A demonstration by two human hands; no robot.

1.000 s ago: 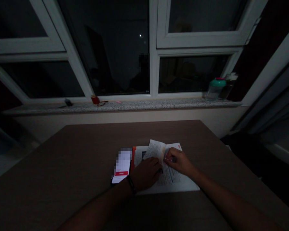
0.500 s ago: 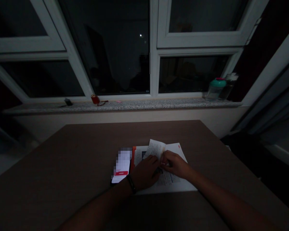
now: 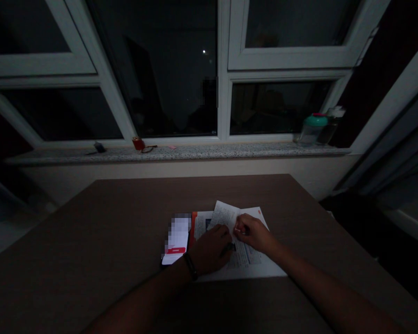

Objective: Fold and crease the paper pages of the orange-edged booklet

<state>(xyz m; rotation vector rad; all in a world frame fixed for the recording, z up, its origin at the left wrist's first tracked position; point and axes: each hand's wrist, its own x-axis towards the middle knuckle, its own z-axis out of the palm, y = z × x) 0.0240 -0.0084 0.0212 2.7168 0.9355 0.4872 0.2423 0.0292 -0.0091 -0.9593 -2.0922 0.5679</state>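
A printed booklet (image 3: 264,266) with an orange strip down its left side lies on the table. On top of it, a printed page (image 3: 224,212) is angled up and to the left, partly covered by my hands. My left hand (image 3: 211,250), with a dark band at the wrist, presses on this page with curled fingers; its fingertips hold the lower part. At the page's right edge, my right hand (image 3: 254,233) is closed in a pinch. Darkness blurs the detail at its fingertips. Left of the booklet is a lit phone (image 3: 177,236), partly pixelated.
The brown table (image 3: 125,208) reaches to the wall below a window. On the speckled sill (image 3: 209,150) stand a turquoise-lidded bottle (image 3: 313,127), a clear bottle (image 3: 332,123) behind it, a small red object (image 3: 138,144) and a small dark item (image 3: 99,147).
My right hand has shifted slightly up and right along the page's edge. The page now lies a little flatter and more of it shows. My left hand stays nearly in place.
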